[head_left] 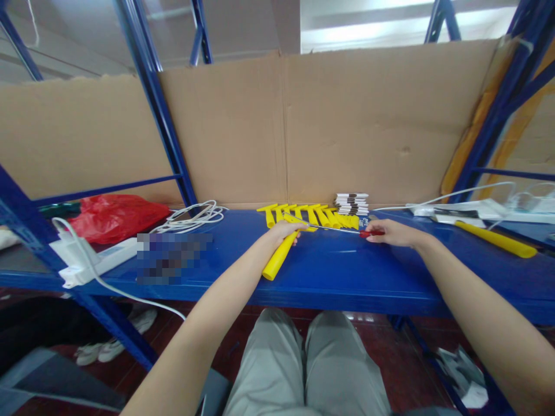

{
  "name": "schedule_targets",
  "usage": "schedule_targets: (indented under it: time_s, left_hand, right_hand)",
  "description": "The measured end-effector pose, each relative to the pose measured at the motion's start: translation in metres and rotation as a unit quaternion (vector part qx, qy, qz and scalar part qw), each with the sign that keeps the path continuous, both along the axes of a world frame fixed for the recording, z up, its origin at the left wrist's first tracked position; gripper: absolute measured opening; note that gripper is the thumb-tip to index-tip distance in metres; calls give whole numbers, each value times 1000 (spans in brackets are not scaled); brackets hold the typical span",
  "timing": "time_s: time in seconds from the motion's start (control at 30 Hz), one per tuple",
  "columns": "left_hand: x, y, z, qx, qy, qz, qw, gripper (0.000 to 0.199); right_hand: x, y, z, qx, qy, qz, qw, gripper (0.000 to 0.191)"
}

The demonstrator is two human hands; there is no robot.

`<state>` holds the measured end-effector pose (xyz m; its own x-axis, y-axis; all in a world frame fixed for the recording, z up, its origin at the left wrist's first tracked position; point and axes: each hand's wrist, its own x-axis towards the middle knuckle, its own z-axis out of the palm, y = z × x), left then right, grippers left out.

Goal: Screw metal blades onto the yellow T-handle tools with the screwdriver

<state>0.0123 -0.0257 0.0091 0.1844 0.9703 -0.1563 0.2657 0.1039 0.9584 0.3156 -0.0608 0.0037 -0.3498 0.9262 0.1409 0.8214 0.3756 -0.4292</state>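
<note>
My left hand (287,230) is closed around a yellow tube-shaped piece (280,257), whose wide end points down toward the front edge of the blue shelf. In my right hand (388,232) is the red handle of a screwdriver (372,233). Its long metal shaft runs left, and its tip end is near the yellow piece by my left hand. Behind both hands, several yellow pieces (323,216) stand or lie in a row. A stack of white packets with dark bands (352,203) is beside that row, against the cardboard.
A red plastic bag (121,216), coiled white cable (195,218) and white power strip (108,257) lie at left. Another yellow piece (498,240) and a white strip (459,215) are at right. Cardboard (347,121) closes off the back; blue posts (158,110) rise beside it.
</note>
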Motion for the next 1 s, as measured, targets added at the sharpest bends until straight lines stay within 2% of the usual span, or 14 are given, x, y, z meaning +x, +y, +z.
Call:
schedule_targets:
  time_s: [0.53,1.0]
  left_hand:
    - [-2,3,-1,-11,-24,12,1000,21]
    - [0,3,-2,32,33,34,998,6]
  right_hand:
    - [2,0,1,25,22,-14,999,59]
    - [2,0,1,22,-1,-9,1000,54]
